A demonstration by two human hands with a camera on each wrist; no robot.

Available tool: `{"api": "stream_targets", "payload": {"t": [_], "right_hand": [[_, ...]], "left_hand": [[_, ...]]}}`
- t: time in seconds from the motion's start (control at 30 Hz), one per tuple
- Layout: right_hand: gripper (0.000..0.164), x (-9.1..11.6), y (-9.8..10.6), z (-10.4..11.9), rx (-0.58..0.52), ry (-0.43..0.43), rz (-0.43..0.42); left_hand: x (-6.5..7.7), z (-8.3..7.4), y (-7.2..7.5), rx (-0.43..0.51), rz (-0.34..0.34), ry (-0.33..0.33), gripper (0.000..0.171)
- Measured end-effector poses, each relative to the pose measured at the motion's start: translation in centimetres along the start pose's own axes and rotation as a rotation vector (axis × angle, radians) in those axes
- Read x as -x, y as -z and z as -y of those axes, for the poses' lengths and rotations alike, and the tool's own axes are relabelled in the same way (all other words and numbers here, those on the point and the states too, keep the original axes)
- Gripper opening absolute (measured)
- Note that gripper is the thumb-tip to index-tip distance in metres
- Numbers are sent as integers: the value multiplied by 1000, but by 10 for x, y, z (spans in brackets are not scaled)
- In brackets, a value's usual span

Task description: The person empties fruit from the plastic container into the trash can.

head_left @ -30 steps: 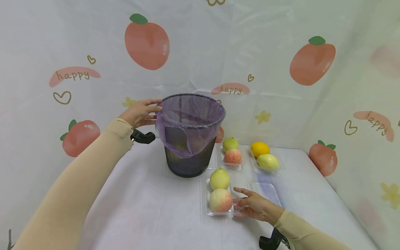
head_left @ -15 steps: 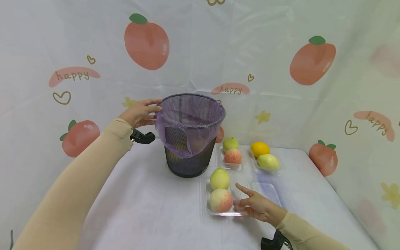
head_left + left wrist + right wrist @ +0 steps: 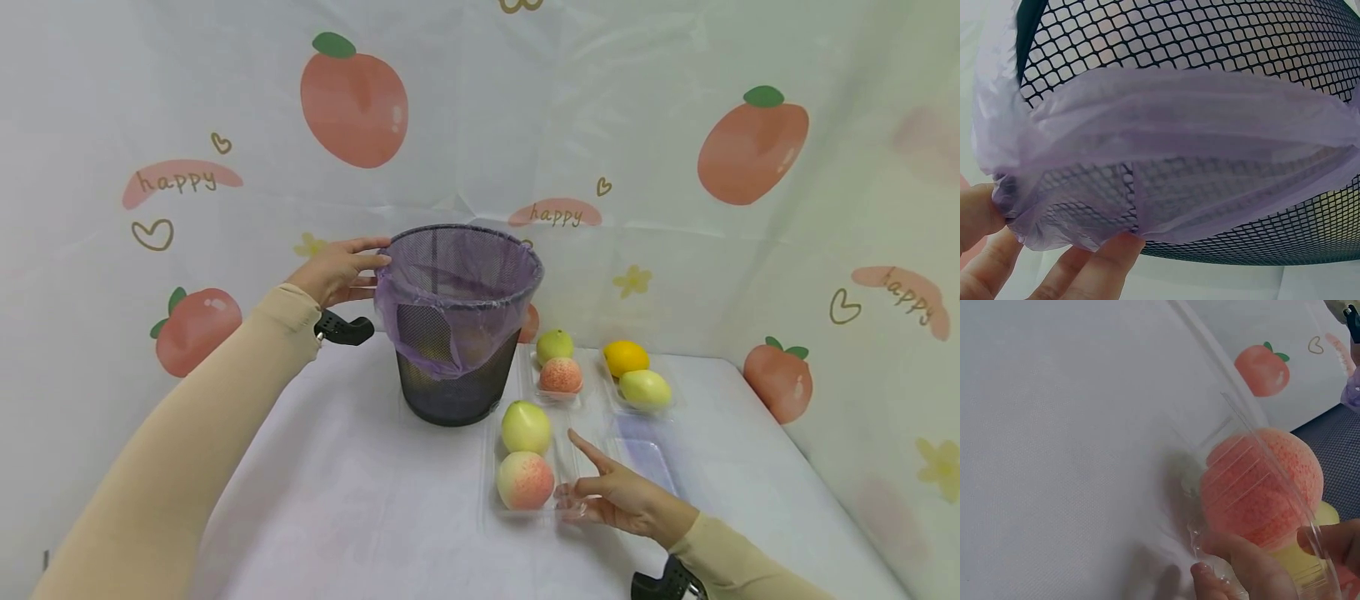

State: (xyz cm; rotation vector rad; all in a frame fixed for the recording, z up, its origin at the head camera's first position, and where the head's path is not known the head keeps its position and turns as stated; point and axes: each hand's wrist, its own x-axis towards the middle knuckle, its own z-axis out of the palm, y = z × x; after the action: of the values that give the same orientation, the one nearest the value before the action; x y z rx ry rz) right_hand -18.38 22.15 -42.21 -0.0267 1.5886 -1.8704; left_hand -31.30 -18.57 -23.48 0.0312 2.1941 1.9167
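My left hand (image 3: pixel 337 271) rests on the left side of a black mesh wastebasket (image 3: pixel 457 400) with its fingers extended. Its fingertips touch the purple bin liner (image 3: pixel 480 333) folded over the rim, also close up in the left wrist view. At the front, my right hand (image 3: pixel 630 500) grips the right edge of a clear plastic box (image 3: pixel 491 492); the right wrist view shows thumb and fingers about its wall. One finger points forward, off the box. Inside lie a yellow-green pear-like fruit (image 3: pixel 526 427) and a pale pink peach (image 3: pixel 525 481).
Behind stands another clear box with a green fruit (image 3: pixel 555 347) and a peach (image 3: pixel 561 377). To its right, a box holds an orange-yellow fruit (image 3: pixel 626 358) and a lemon (image 3: pixel 645 389). A bluish clear sheet or tray (image 3: pixel 648 454) lies beyond my right hand.
The right hand's uppermost finger has lifted away from the box. Both fruits in the front box have shifted slightly left, and the box appears slightly tilted. My left hand and the wastebasket stay put.
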Motion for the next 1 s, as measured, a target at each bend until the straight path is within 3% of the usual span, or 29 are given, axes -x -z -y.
{"api": "stream_targets", "payload": {"t": [0.57, 1.0], "right_hand": [[95, 12, 3, -1, -16, 14, 92], [90, 28, 14, 9, -14, 106, 184]], "left_hand": [[1, 0, 2, -19, 3, 7, 58], [0, 0, 0, -6, -2, 6, 58]]}}
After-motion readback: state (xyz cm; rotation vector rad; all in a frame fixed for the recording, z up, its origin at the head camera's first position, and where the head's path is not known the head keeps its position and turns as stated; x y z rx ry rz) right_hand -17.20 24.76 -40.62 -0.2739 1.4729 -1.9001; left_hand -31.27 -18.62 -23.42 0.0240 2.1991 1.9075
